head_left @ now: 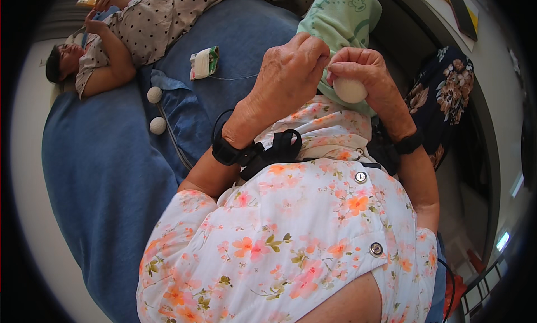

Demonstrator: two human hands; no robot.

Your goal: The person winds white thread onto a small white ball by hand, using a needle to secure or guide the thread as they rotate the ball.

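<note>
My right hand [369, 71] holds a white ball [350, 92], thumb and fingers closed around its upper side. Right beside it, my left hand [292, 65] is closed in a pinch, its fingertips close to the right fingers. What the left fingertips grip is too small to see. From a white wound bundle of thread with a green wrapper [203, 63], a thin white thread [234, 78] runs across the blue cover and passes out of sight behind my left hand. Two more whitish balls [158, 125] lie on the cover to the left.
A blue cloth [106, 172] covers the surface at left. Another person [151, 32] in a dotted garment lies on it at the far left. Light green patterned fabric [341, 18] is beyond my hands; dark floral fabric [447, 88] hangs at right. A dark cord [178, 146] crosses the cover.
</note>
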